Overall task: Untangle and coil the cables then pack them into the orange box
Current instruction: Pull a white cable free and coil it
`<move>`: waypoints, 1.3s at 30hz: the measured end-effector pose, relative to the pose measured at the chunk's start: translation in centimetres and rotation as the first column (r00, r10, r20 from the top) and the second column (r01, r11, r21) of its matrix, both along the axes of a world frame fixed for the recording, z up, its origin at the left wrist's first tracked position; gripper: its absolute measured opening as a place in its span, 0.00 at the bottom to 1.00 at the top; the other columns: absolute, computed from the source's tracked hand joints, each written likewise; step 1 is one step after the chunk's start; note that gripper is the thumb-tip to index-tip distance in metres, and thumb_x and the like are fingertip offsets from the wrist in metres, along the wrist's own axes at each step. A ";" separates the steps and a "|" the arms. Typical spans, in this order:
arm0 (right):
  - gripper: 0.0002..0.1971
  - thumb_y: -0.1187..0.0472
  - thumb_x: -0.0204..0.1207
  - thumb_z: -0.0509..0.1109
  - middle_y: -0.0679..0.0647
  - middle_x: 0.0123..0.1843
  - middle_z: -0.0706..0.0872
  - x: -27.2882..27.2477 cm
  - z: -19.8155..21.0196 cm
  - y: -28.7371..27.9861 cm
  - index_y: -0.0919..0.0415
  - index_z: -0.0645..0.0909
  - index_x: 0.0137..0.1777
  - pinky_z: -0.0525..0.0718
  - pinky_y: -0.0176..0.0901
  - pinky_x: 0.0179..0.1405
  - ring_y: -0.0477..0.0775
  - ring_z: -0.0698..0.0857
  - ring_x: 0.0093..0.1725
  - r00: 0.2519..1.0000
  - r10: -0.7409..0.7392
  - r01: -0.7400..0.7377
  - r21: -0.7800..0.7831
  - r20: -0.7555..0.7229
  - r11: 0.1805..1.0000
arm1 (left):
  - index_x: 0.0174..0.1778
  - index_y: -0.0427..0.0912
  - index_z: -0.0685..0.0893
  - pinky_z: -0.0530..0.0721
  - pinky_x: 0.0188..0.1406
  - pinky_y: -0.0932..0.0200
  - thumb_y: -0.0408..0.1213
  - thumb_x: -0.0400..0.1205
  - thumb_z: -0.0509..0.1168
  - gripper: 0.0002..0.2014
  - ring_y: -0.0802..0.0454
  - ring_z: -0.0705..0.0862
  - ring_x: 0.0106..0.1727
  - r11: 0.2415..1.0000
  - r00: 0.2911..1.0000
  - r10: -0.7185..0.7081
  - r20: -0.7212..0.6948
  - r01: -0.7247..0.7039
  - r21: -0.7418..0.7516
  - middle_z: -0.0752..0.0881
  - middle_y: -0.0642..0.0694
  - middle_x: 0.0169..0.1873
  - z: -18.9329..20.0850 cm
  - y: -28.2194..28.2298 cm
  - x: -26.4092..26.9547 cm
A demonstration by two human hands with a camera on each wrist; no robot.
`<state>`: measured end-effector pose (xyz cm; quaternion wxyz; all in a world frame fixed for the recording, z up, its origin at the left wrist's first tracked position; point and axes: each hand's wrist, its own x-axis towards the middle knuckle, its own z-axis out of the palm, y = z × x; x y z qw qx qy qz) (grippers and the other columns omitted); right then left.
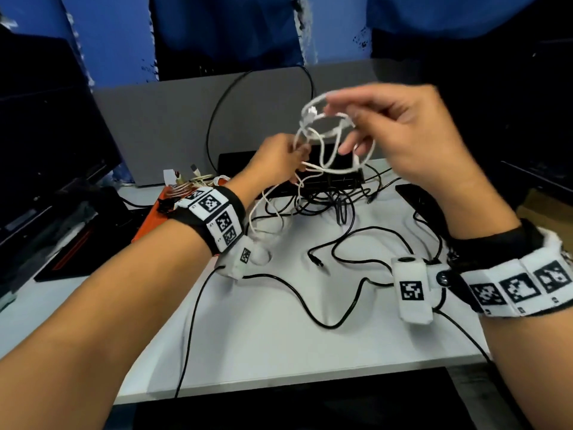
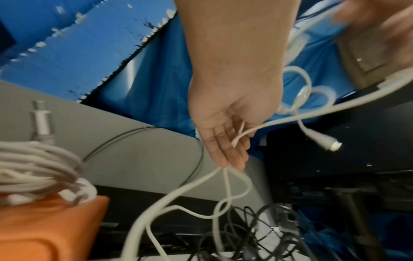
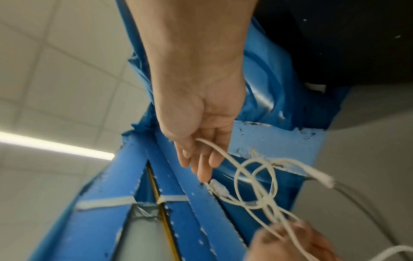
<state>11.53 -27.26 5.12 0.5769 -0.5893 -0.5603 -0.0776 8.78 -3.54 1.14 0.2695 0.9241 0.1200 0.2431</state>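
Your left hand [image 1: 280, 156] pinches the white cable [image 1: 322, 141] low, loose tail dropping to the tabletop [image 1: 279, 330] beside the orange box [image 1: 148, 221]. Up and rightward, its knotted loops hang from your right hand [image 1: 412, 135], whose grip seems to pinch the top loop, though blurred.

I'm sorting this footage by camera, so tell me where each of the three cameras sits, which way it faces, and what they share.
Head: worn on the head, looking forward and down at the white table; shows both forearms, left hand and right hand.
Left wrist: looks along the left hand toward the orange box.
Right wrist: tilts up toward the ceiling; shows the right hand.
Shared: all three show the tangled white cable, held in both hands' grip.
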 end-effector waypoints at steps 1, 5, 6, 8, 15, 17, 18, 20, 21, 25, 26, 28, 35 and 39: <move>0.13 0.67 0.88 0.67 0.48 0.56 0.94 -0.5 0.7 -0.6 0.54 0.88 0.65 0.89 0.44 0.34 0.55 0.93 0.34 1.000 0.019 -0.018 0.075 -0.011 0.997 | 0.43 0.45 0.86 0.88 0.29 0.60 0.44 0.91 0.61 0.14 0.52 0.89 0.24 0.997 1.000 0.018 0.002 -0.018 -0.075 0.90 0.49 0.31 -0.1 0.7 -0.2; 0.11 0.65 0.89 0.65 0.51 0.55 0.94 -0.5 2.0 -2.1 0.58 0.86 0.65 0.83 0.44 0.27 0.50 0.86 0.25 0.996 -0.046 0.066 0.320 -0.071 0.945 | 0.38 0.42 0.84 0.86 0.27 0.57 0.48 0.92 0.60 0.20 0.48 0.86 0.23 0.957 0.997 0.074 0.021 -0.065 -0.283 0.88 0.42 0.29 -0.9 3.4 -0.4; 0.11 0.64 0.89 0.65 0.52 0.54 0.94 0.0 2.0 -2.2 0.58 0.86 0.65 0.80 0.41 0.24 0.49 0.82 0.23 0.991 -0.093 0.121 0.332 -0.098 0.935 | 0.38 0.41 0.84 0.84 0.24 0.59 0.49 0.92 0.59 0.21 0.49 0.85 0.22 0.950 0.996 0.085 0.025 -0.073 -0.305 0.88 0.41 0.29 -0.9 4.0 -0.6; 0.11 0.62 0.89 0.65 0.51 0.49 0.94 1.4 1.9 -2.3 0.56 0.88 0.64 0.73 0.35 0.24 0.43 0.76 0.22 0.964 -0.216 0.250 0.256 -0.154 0.934 | 0.42 0.40 0.84 0.80 0.22 0.61 0.51 0.92 0.57 0.22 0.49 0.85 0.20 0.931 0.995 0.096 0.015 -0.085 -0.354 0.89 0.40 0.31 -0.5 4.6 -1.1; 0.07 0.54 0.86 0.70 0.50 0.57 0.93 5.9 -1.3 -1.9 0.47 0.89 0.57 0.81 0.47 0.55 0.57 0.88 0.52 0.851 -0.505 0.497 -0.532 0.144 0.685 | 0.59 0.45 0.79 0.87 0.40 0.55 0.49 0.94 0.51 0.15 0.44 0.93 0.36 0.861 0.997 0.058 0.047 -0.026 -0.508 0.94 0.38 0.43 3.4 3.6 -2.7; 0.19 0.53 0.86 0.70 0.51 0.71 0.86 4.8 -1.3 -1.0 0.47 0.81 0.76 0.77 0.45 0.71 0.56 0.84 0.69 0.852 -0.482 0.510 -0.539 0.206 0.671 | 0.61 0.47 0.78 0.88 0.49 0.50 0.48 0.94 0.51 0.13 0.40 0.94 0.44 0.857 0.999 0.021 0.046 0.006 -0.516 0.94 0.37 0.47 4.1 2.4 -2.8; 0.22 0.53 0.86 0.70 0.51 0.75 0.83 3.8 -1.2 -0.3 0.48 0.77 0.80 0.75 0.48 0.77 0.55 0.82 0.74 0.864 -0.450 0.499 -0.497 0.225 0.710 | 0.62 0.46 0.79 0.89 0.52 0.47 0.47 0.94 0.51 0.13 0.39 0.94 0.47 0.861 0.999 -0.006 0.038 0.025 -0.509 0.94 0.36 0.49 4.4 1.6 -2.9; 0.26 0.54 0.86 0.70 0.51 0.79 0.79 1.9 -1.3 0.9 0.49 0.73 0.84 0.70 0.45 0.80 0.54 0.78 0.78 0.884 -0.381 0.462 -0.381 0.271 0.801 | 0.64 0.48 0.81 0.88 0.60 0.43 0.46 0.94 0.52 0.13 0.38 0.93 0.53 0.871 0.997 -0.070 0.010 0.066 -0.486 0.93 0.37 0.53 4.7 -0.2 -3.0; 0.28 0.54 0.86 0.69 0.51 0.81 0.76 1.1 -1.5 1.5 0.50 0.70 0.86 0.69 0.41 0.77 0.53 0.77 0.78 0.887 -0.356 0.445 -0.344 0.294 0.827 | 0.65 0.49 0.82 0.88 0.62 0.42 0.46 0.94 0.53 0.13 0.40 0.93 0.54 0.878 0.994 -0.107 -0.005 0.092 -0.470 0.93 0.39 0.54 4.8 -1.0 -3.0; 0.38 0.53 0.87 0.68 0.48 0.78 0.78 -0.1 -2.6 2.6 0.37 0.51 0.91 0.80 0.41 0.57 0.45 0.88 0.51 0.934 -0.276 0.348 -0.405 0.226 0.846 | 0.64 0.51 0.87 0.88 0.60 0.44 0.44 0.93 0.54 0.15 0.49 0.93 0.52 0.886 0.959 -0.277 -0.053 0.233 -0.401 0.93 0.49 0.55 5.1 -3.5 -3.5; 0.37 0.53 0.87 0.68 0.48 0.73 0.81 0.2 -2.9 2.7 0.35 0.51 0.89 0.83 0.44 0.55 0.45 0.88 0.46 0.945 -0.267 0.323 -0.415 0.187 0.851 | 0.63 0.51 0.87 0.88 0.59 0.45 0.44 0.93 0.55 0.15 0.48 0.93 0.52 0.882 0.948 -0.311 -0.064 0.263 -0.391 0.93 0.49 0.55 5.1 -3.9 -3.7; 0.26 0.51 0.86 0.69 0.44 0.63 0.87 1.2 -3.4 2.9 0.36 0.65 0.80 0.87 0.54 0.58 0.47 0.89 0.48 0.951 -0.287 0.307 -0.375 0.110 0.874 | 0.66 0.49 0.86 0.90 0.58 0.44 0.44 0.93 0.55 0.14 0.43 0.93 0.53 0.872 0.928 -0.362 -0.086 0.305 -0.383 0.92 0.46 0.58 5.0 -4.2 -3.8; 0.07 0.51 0.88 0.66 0.47 0.47 0.93 4.4 -3.8 2.7 0.47 0.79 0.47 0.91 0.59 0.53 0.49 0.93 0.44 0.919 -0.364 0.343 -0.145 -0.155 0.928 | 0.51 0.39 0.84 0.66 0.19 0.60 0.45 0.90 0.65 0.12 0.53 0.68 0.20 0.873 0.916 -0.364 -0.170 0.272 -0.404 0.84 0.45 0.36 3.5 -2.1 -3.7; 0.10 0.52 0.89 0.65 0.51 0.45 0.94 5.5 -3.3 1.6 0.49 0.78 0.45 0.89 0.55 0.47 0.55 0.92 0.37 0.896 -0.349 0.333 -0.107 -0.274 0.937 | 0.39 0.47 0.76 0.55 0.23 0.58 0.46 0.88 0.68 0.14 0.56 0.60 0.21 0.800 0.909 -0.388 -0.154 0.249 -0.546 0.74 0.50 0.32 2.4 -0.9 -3.8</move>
